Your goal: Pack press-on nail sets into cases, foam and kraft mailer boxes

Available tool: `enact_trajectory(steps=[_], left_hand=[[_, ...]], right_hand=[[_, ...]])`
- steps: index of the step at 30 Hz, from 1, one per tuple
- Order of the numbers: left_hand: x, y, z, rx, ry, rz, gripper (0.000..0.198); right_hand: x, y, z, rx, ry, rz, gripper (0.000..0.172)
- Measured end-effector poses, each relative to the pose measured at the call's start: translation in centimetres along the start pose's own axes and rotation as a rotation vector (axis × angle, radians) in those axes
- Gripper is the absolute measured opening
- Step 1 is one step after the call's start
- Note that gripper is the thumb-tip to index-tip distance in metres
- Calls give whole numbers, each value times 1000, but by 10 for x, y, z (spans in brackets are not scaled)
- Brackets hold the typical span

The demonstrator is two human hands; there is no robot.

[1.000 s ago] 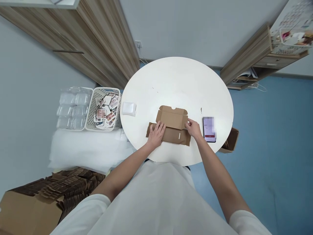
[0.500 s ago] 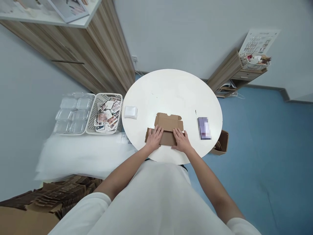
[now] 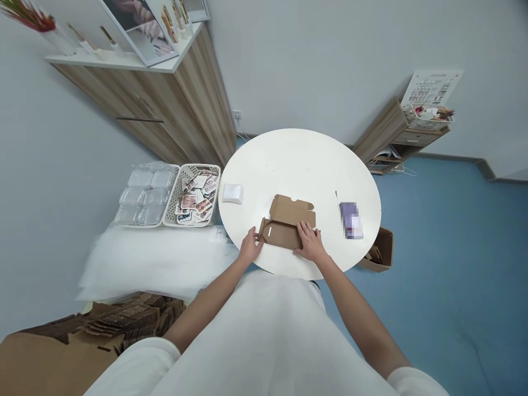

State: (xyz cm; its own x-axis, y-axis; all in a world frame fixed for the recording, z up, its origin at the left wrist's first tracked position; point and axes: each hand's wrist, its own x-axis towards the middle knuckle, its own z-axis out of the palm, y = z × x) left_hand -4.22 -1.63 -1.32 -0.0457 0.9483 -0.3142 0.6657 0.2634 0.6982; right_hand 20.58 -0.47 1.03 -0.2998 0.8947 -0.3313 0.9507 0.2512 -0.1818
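A brown cardboard box [image 3: 284,235], partly folded, lies on the round white table close to my body. Its lid panel [image 3: 292,210] is laid back toward the far side, and the left side wall stands up. My left hand [image 3: 250,246] grips that left wall, thumb and fingers closed around its edge. Over the right end of the box my right hand [image 3: 310,241] holds it down, fingers across the cardboard and thumb at the near edge. The cardboard under the right palm is hidden.
On the white table [image 3: 305,154] are a small white stack [image 3: 233,193] at left and a purple packet [image 3: 350,220] at right. Left stand baskets of printed cards [image 3: 198,198] and clear plastic trays [image 3: 144,195]. An open carton [image 3: 381,250] sits on the floor at right.
My left hand has moved left off the inner panel to the box's left end, where the side wall is now raised. My right hand stays on the right end. The view has shifted slightly.
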Motion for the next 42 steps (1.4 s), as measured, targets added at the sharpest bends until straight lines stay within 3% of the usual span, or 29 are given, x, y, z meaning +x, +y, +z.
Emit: enact_trajectory(steps=[9, 13, 18, 28, 42], left_hand=[[6, 21, -7, -11, -17, -20, 23], [1, 32, -2, -26, -39, 11, 27], [-4, 38, 0, -11, -28, 13, 47], [9, 29, -1, 93, -89, 3, 17], [13, 35, 3, 337, -83, 3, 25]], right_hand=[[1, -10, 3, 24, 11, 54, 99], [1, -17, 6, 34, 28, 45, 101], [2, -21, 8, 23, 29, 62, 106], [-6, -21, 8, -41, -37, -29, 112], [-10, -21, 6, -50, -50, -41, 112]])
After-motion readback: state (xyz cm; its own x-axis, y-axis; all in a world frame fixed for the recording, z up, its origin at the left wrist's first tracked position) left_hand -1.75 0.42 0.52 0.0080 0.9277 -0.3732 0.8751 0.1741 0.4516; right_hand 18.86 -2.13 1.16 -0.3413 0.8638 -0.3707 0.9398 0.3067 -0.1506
